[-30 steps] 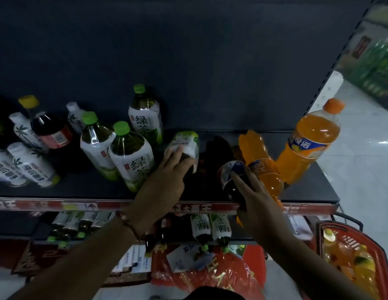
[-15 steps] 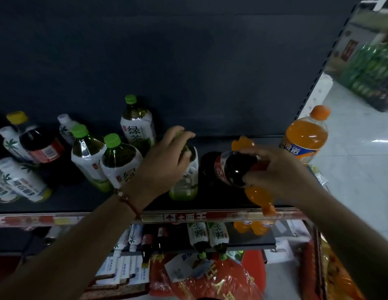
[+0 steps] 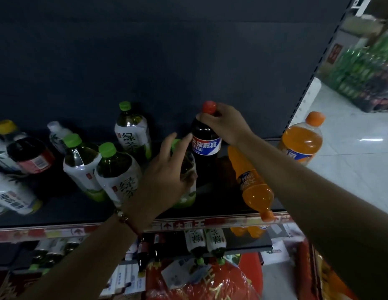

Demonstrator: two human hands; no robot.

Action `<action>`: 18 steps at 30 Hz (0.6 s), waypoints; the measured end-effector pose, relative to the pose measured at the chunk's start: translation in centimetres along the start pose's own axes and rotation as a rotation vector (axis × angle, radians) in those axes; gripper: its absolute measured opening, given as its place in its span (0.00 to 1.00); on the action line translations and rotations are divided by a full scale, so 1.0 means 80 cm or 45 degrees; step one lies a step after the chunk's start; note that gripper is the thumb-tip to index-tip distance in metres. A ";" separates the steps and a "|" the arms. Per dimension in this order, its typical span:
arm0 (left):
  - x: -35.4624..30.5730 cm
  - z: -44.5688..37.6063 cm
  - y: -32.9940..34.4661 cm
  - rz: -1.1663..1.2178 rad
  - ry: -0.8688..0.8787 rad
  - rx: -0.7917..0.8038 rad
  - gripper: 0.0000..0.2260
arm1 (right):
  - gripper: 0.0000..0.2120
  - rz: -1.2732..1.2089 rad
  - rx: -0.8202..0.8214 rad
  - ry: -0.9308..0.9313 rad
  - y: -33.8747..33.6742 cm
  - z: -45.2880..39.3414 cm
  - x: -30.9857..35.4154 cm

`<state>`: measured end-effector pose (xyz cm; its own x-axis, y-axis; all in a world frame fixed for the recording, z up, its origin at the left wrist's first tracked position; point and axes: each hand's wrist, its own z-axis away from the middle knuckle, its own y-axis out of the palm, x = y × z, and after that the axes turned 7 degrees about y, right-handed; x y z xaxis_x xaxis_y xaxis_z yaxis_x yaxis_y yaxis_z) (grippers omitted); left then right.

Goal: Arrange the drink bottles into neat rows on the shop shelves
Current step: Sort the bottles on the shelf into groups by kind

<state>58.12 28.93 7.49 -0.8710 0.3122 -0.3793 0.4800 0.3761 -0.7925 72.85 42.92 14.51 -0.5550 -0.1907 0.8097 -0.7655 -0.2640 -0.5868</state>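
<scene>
Here the right hand (image 3: 226, 124) pinches the red cap and neck of a dark cola bottle with a blue-and-white label (image 3: 205, 148), standing upright at the centre of the frame on the dark metal shop shelf (image 3: 65, 210); holding it at the top probably lets the person steer it into line without knocking its neighbours. The left hand (image 3: 167, 176), fingers loosely spread, rests against a green-capped tea bottle with a white label (image 3: 187, 187) just left of the cola, seemingly steadying it; whether the thumb wraps round it is hard to tell in the dim light. To the right, an orange soda bottle lying on its side (image 3: 252, 185) pokes its cap over the shelf edge, still needing to be stood up. Another orange soda bottle (image 3: 302, 139) stands at the right end. Further green-tea bottles (image 3: 117, 169) cluster unevenly at centre left.
</scene>
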 end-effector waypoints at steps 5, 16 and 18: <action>-0.022 -0.039 -0.013 -0.083 -0.073 0.046 0.44 | 0.17 -0.197 0.052 -0.098 0.007 0.013 -0.029; -0.050 -0.098 0.031 -0.605 0.002 0.108 0.49 | 0.42 0.852 0.081 0.189 0.007 0.172 -0.179; -0.048 -0.093 0.038 -0.743 0.004 0.071 0.49 | 0.44 0.914 0.083 0.174 0.020 0.185 -0.201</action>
<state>63.74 35.37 10.13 -0.9892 0.0699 0.1287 -0.0852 0.4401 -0.8939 85.39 31.58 0.58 -0.9515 -0.2191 0.2160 -0.1795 -0.1746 -0.9681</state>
